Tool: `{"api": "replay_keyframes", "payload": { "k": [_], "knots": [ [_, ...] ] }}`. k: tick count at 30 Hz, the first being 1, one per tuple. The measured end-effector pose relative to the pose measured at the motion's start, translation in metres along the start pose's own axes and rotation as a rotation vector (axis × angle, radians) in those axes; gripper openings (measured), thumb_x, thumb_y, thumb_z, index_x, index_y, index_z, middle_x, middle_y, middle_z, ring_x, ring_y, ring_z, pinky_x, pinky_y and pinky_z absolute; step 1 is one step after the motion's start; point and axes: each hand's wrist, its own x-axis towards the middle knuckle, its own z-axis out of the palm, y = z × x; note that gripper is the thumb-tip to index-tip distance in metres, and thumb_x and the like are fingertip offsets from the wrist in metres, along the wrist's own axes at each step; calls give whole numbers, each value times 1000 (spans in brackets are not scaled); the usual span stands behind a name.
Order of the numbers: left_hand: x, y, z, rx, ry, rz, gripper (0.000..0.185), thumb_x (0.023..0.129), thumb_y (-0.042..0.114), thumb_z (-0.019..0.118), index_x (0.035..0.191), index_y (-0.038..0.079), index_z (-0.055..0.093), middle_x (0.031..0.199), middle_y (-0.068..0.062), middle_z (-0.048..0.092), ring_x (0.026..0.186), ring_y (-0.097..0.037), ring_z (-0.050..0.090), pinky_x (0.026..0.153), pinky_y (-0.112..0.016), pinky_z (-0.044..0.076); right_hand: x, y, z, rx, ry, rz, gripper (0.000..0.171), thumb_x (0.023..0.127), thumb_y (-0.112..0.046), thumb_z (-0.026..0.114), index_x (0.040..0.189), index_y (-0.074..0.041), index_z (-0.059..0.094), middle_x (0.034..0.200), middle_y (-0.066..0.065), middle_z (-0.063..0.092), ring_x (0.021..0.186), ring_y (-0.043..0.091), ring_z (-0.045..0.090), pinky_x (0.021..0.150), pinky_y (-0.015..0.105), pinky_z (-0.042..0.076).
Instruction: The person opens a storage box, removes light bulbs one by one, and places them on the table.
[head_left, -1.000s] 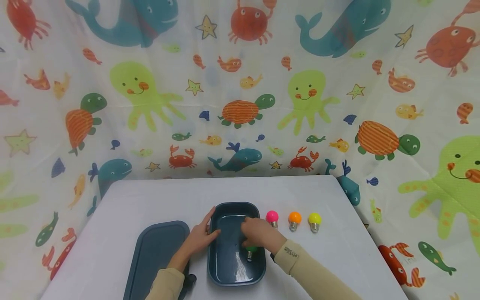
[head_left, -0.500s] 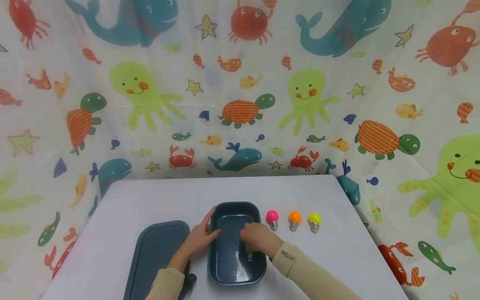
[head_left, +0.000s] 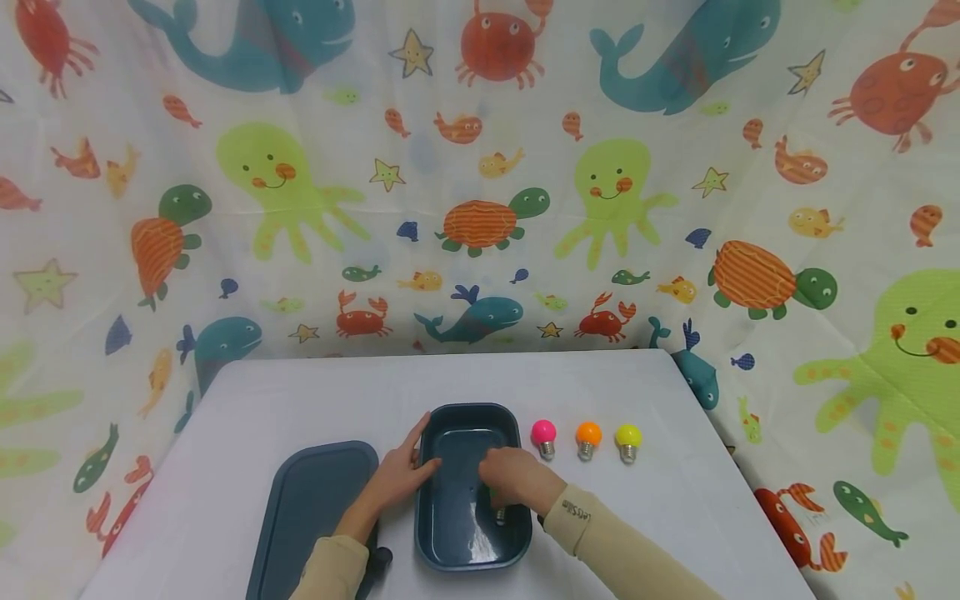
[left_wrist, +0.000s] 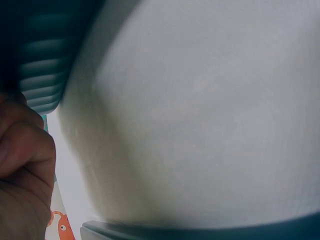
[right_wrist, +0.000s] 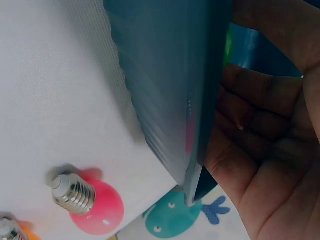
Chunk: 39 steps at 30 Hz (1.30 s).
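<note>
Green bulb (head_left: pixel 498 500) sits inside the dark teal tray (head_left: pixel 450 554), near its right wall, mostly hidden under the right hand (head_left: pixel 513 477); only a green sliver and the metal screw base show below the fingers. In the right wrist view a bit of green shows past the tray wall. A second ago the bulb's green top was clearly visible under that hand; now the hand has lowered over it and covers it, so the bulb looks set down on the tray floor. Whether the fingers grip it or just rest on it cannot be told.

Right hand reaches in over the tray's right rim, palm down, fingers curled downward, forearm angled in from the lower right in a beige sleeve. Left hand (head_left: pixel 401 473) has not moved: fingers straight, pressed flat against the tray's left rim, thumb pointing up along the edge, steadying the tray.

Outward: pink bulb (head_left: pixel 543 435), orange bulb (head_left: pixel 588 437) and yellow bulb (head_left: pixel 627 439) stand in a row on the white desk (head_left: pixel 300 392) just right of the tray. A matching lid (head_left: pixel 300 517) lies left of the tray.
</note>
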Motion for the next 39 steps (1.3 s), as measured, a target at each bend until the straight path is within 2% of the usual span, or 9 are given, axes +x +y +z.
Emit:
{"api": "replay_keyframes", "payload": {
  "k": [4, 9, 13, 18, 25, 31, 39],
  "knots": [
    [0, 1, 0, -1, -9, -9, 78, 93, 33, 64, 157, 22, 21, 63, 1, 43, 55, -13, 43, 58, -30, 38, 0, 2, 0, 20, 20, -7, 25, 75, -31, 85, 93, -17, 75, 83, -3, 60, 70, 10, 51, 68, 24, 51],
    [1, 1, 0, -1, -10, 5, 78, 93, 32, 64, 157, 21, 21, 63, 1, 44, 55, -13, 42, 58, -30, 37, -5, 11, -11, 39, 112, -37, 31, 76, -36, 84, 96, -15, 73, 88, -1, 63, 72, 10, 55, 69, 23, 52],
    [1, 0, 0, -1, -9, 5, 78, 93, 32, 64, 157, 21, 22, 63, 1, 44, 54, -13, 41, 57, -29, 36, -13, 23, -24, 113, 175, -46, 40, 78, -35, 83, 105, -9, 71, 92, 3, 63, 74, 12, 56, 71, 24, 52],
    [1, -1, 1, -10, -3, 7, 78, 92, 33, 64, 157, 20, 22, 64, 1, 43, 54, -14, 41, 56, -30, 35, -23, 37, -32, 197, 221, -42, 39, 80, -31, 81, 104, -4, 68, 90, 4, 59, 71, 13, 52, 67, 23, 50],
    [1, 0, 2, -7, -6, -5, 78, 93, 34, 64, 157, 21, 21, 63, 1, 42, 55, -14, 42, 59, -31, 38, -29, 53, -33, 230, 235, 14, 37, 80, -30, 81, 103, -5, 68, 87, 2, 57, 71, 13, 51, 66, 23, 48],
    [1, -1, 2, -13, 0, 5, 77, 93, 31, 64, 157, 19, 22, 64, 1, 43, 54, -14, 40, 56, -30, 35, -38, 69, -37, 300, 244, 55, 39, 80, -25, 81, 107, -2, 67, 94, 5, 61, 78, 15, 55, 73, 29, 52],
    [1, -2, 2, -8, 2, 16, 77, 93, 32, 64, 157, 19, 22, 63, 1, 43, 54, -13, 40, 56, -30, 35, -53, 99, -37, 383, 214, 183, 40, 79, -23, 82, 110, -4, 67, 99, 5, 62, 87, 18, 57, 81, 34, 52]
  ]
}}
